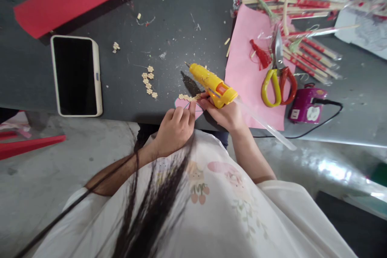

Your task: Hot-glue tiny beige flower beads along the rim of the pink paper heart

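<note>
My left hand (179, 126) is closed over a small pink paper piece (180, 102) with dark lines on it, at the table's front edge. Its fingertips press just below a strip of cream flower-shaped beads or trim (186, 97) along the paper's upper edge. A yellow hot glue gun (208, 78) is in my right hand (225, 113), its nozzle pointing up and left. From the gun's back end sticks a long clear glue stick (267, 124). My right thumb and index finger reach to the strip's right end; whether they pinch it is hard to see.
Left of my hands lie more cream flower pieces (148, 82) and a phone (75, 75), with a red folded paper strip (72, 0) above. At right, yellow-and-red-handled scissors (278, 82) rest on pink paper (243, 48), beside a purple box with a cable (308, 105) and wrapped chopsticks (317, 58).
</note>
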Motion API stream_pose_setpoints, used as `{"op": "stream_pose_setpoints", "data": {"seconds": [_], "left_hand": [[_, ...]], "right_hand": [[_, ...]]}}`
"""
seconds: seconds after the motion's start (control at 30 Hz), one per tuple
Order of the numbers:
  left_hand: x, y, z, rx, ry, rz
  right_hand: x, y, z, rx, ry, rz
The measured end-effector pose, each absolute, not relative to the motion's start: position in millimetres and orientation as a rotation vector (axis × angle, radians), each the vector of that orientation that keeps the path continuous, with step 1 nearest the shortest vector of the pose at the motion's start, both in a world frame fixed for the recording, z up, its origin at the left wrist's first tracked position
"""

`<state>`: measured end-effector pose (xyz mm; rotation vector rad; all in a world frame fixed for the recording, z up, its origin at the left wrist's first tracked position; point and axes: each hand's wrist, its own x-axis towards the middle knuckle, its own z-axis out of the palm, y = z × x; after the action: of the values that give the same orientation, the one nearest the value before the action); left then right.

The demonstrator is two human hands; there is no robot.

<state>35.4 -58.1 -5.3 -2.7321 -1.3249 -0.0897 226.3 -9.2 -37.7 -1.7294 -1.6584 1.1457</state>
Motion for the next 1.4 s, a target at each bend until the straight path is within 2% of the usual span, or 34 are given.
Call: {"op": "stream_pose_setpoints", "data": {"seconds": [0.2, 0.7, 1.23, 1.4], "left_hand": [[36, -59, -7, -2.692, -1.321, -0.125], [36, -53, 10, -2.925, -1.416, 0.161], [35, -53, 10, -3.011, -1.563, 0.082], [35, -52, 7, -2.900, -1.455, 0.086]], "right_hand": [[226, -9, -40, -1.749, -1.601, 1.082], [221, -6, -30, -1.762, -1.687, 1.084], [224, -7, -41, -1.732, -1.608, 1.089], [225, -7, -42, -1.680, -1.500, 1.144]]}}
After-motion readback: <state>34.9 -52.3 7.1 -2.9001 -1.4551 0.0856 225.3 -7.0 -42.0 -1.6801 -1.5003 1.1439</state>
